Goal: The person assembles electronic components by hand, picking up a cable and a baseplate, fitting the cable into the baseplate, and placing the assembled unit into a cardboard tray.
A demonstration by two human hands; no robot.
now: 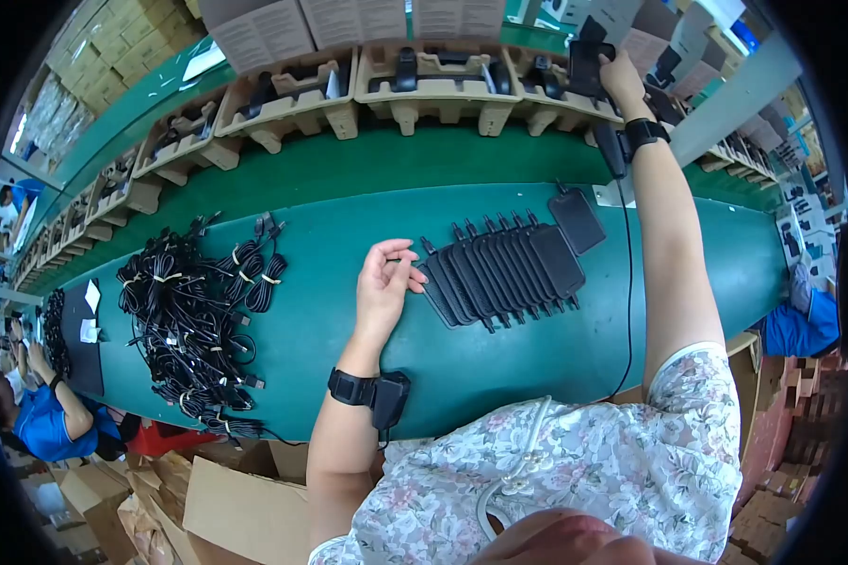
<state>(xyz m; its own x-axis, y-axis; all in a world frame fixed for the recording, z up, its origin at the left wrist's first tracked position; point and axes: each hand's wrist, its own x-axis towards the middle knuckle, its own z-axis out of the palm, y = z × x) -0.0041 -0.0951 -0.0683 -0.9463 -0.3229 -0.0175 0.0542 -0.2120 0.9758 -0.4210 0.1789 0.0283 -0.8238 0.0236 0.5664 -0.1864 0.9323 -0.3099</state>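
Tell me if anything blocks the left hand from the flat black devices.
Nothing visible does: the left hand is at the left end of the row of flat black devices, touching or almost touching it; I cannot tell which. The black cables lie off to the hand's left.

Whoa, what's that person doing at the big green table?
A person in a flowered top is working at a smooth green table. Their right hand holds a flat black rectangular piece up at a row of brown moulded trays. Their left hand is at the left end of an overlapping row of flat black panels; whether it touches them is hard to tell. A heap of tied black cables lies on the table's left side.
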